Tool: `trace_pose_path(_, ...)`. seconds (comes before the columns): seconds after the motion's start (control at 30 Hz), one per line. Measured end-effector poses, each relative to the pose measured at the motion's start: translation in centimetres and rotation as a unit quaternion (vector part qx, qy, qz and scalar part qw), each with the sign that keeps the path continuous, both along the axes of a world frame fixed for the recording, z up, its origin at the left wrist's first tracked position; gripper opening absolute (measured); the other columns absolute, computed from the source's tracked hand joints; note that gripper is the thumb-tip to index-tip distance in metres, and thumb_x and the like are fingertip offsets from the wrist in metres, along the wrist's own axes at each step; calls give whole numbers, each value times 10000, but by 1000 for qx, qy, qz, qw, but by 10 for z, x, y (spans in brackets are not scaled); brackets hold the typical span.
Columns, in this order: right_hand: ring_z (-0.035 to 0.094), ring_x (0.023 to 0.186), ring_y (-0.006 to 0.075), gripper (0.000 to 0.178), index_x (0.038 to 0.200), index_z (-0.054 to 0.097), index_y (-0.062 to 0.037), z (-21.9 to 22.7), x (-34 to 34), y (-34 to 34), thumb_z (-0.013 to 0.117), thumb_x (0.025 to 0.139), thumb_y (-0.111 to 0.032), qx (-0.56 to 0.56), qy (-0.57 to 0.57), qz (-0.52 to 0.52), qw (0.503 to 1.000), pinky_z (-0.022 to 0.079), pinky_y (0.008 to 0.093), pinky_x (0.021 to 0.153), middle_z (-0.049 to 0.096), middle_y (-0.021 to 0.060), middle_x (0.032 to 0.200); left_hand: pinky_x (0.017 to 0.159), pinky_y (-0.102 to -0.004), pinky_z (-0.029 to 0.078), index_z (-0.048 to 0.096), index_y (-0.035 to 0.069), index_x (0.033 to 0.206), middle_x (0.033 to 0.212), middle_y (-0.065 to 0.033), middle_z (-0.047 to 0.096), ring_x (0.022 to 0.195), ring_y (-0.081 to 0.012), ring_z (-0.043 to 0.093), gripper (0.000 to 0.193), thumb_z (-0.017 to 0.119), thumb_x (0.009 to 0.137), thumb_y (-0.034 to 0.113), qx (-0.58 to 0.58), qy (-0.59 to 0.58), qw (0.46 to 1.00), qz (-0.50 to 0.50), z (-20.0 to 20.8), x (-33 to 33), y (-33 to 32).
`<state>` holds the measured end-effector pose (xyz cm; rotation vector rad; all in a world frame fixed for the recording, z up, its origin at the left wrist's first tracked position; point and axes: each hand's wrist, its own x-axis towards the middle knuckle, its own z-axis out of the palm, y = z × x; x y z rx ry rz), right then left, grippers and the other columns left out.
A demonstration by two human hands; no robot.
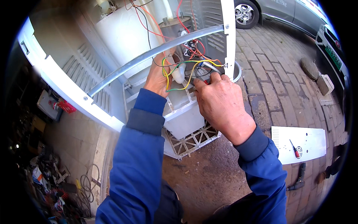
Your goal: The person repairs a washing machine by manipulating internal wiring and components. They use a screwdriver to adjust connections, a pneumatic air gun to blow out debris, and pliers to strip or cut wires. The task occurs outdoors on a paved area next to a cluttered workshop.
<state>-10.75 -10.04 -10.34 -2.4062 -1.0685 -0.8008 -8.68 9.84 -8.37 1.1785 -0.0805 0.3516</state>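
Note:
Both my hands are inside the open side of a white appliance cabinet [230,41], whose thin metal crossbar [149,53] runs over the opening. My left hand [156,77] reaches up behind the bar beside a milky plastic elbow pipe [179,74]; its fingers are hidden. Near the right frame post, my right hand [223,102] has its fingers curled together on something I cannot make out; a small red and black piece shows by the fingertips. Yellow-green wires [178,89] loop between the hands. Red wires [201,46] hang above, near a metal cylinder [175,27].
Below sits a white plastic box [185,121] over a latticed base [195,142]. At right on the paving lie a white panel [317,143], a red-handled screwdriver [296,152] and a dark drill-like tool [298,182]. Parked cars [276,11] stand beyond. Clutter [48,186] fills the lower left.

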Motion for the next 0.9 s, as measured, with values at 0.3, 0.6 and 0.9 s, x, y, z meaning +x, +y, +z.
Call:
trace_pose_path(0.3, 684, 727, 399, 116, 758, 695, -28, 27, 11, 5, 605, 782, -97, -72, -4, 75, 995, 553, 482, 661, 658, 236, 759, 840, -268, 522, 628, 94, 1281, 1201, 4, 657, 1027, -118, 630, 382, 630, 1012, 366, 53, -9, 998, 24, -1, 4, 3)
trace_pose_path(0.6, 685, 723, 411, 97, 778, 688, -43, 29, 9, 12, 609, 797, -95, -101, 49, 65, 992, 553, 498, 674, 657, 233, 740, 730, -330, 497, 692, 37, 1071, 958, -17, 602, 842, -136, 565, 490, 765, 879, 482, 64, -30, 993, 94, -1, 6, -8)
trace_pose_path(0.9, 692, 830, 393, 118, 878, 699, -49, 13, -5, 15, 611, 817, -98, -68, 30, 1, 997, 570, 482, 708, 664, 217, 870, 727, -295, 461, 717, 47, 1206, 1018, -43, 662, 889, -121, 544, 494, 727, 915, 445, 122, -52, 985, 107, -4, 13, -1)
